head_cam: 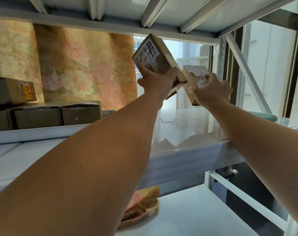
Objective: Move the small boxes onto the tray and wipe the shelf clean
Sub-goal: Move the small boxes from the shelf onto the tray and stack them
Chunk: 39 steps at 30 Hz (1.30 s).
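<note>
My left hand (155, 80) grips a small cardboard box (154, 53) with a white label and black marker writing, held tilted above the white shelf (184, 133). Just to its right, my right hand (211, 90) holds a second small box (195, 73), also tilted and lifted off the shelf. A white tray (42, 132) stands on the shelf's left part and carries several brown taped boxes (59, 113). One larger box (12, 90) lies on top of them at far left. Water droplets (174, 121) glisten on the shelf under the held boxes.
A green cloth (264, 115) lies at the shelf's right end. A floral curtain (80, 65) hangs behind the tray. The upper shelf's ribs (144, 12) sit close overhead. A diagonal brace (247, 72) crosses the right side. Folded floral fabric (143, 203) rests on the lower shelf.
</note>
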### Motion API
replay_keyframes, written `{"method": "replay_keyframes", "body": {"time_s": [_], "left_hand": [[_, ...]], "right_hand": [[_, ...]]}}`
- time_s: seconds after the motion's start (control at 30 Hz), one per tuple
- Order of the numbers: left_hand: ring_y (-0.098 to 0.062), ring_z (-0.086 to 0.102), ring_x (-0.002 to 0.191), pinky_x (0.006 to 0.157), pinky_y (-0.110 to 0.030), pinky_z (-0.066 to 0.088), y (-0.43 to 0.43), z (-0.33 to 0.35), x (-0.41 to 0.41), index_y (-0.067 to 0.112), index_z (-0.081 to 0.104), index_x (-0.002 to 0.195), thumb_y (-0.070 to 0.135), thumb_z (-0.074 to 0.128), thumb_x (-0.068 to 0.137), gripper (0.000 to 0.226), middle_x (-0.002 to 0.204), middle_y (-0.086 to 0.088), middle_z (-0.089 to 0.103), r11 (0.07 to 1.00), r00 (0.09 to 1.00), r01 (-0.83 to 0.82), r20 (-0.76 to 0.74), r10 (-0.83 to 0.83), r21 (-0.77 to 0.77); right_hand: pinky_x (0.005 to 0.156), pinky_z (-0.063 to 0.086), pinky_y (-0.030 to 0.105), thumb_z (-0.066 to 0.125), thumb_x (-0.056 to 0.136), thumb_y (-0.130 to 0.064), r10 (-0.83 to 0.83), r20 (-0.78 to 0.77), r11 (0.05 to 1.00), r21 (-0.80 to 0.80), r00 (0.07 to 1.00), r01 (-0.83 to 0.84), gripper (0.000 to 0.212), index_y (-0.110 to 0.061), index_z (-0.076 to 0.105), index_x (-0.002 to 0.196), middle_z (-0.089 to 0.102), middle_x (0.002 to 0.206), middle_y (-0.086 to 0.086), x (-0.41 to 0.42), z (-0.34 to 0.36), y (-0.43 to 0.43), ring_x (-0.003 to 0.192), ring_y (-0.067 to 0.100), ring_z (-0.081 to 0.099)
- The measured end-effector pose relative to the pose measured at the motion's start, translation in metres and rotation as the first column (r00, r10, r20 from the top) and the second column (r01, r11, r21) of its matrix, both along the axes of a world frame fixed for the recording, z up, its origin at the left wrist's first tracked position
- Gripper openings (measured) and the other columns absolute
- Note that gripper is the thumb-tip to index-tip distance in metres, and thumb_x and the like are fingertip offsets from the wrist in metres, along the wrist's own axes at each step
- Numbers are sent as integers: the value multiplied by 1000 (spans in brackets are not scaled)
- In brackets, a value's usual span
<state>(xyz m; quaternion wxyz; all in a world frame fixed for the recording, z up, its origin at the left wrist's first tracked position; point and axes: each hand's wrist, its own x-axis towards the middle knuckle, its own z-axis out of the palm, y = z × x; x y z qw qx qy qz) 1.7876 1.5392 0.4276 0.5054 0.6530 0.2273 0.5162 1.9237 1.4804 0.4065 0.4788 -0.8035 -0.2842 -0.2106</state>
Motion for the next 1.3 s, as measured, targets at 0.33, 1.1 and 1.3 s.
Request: {"method": "replay_keyframes", "body": {"time_s": [0.33, 1.1, 1.3], "left_hand": [[-25, 41, 105, 82, -32, 44, 10, 20, -42, 33, -13, 148, 45, 68, 78, 107, 139, -16, 19, 935, 938, -231, -193, 288, 270], [-27, 61, 89, 70, -33, 50, 60, 77, -229, 20, 43, 120, 43, 67, 74, 58, 104, -12, 61, 899, 698, -346, -567, 437, 268], [-25, 59, 74, 64, -28, 46, 61, 76, -246, 17, 54, 97, 48, 56, 81, 34, 86, -11, 62, 894, 601, -352, -666, 442, 276]], "right_hand": [[107, 31, 51, 64, 76, -46, 165, 26, 984, 62, 986, -167, 73, -30, 31, 140, 33, 136, 16, -49, 22, 8, 127, 40, 37], [99, 40, 50, 53, 70, -76, 364, 322, 932, -135, 874, -338, 84, -27, 38, 137, 39, 136, 15, -209, 71, 81, 129, 35, 36], [94, 38, 45, 58, 74, -67, 349, 318, 935, -185, 882, -303, 76, -27, 39, 135, 37, 138, 14, -227, 73, 94, 129, 35, 35]]}}
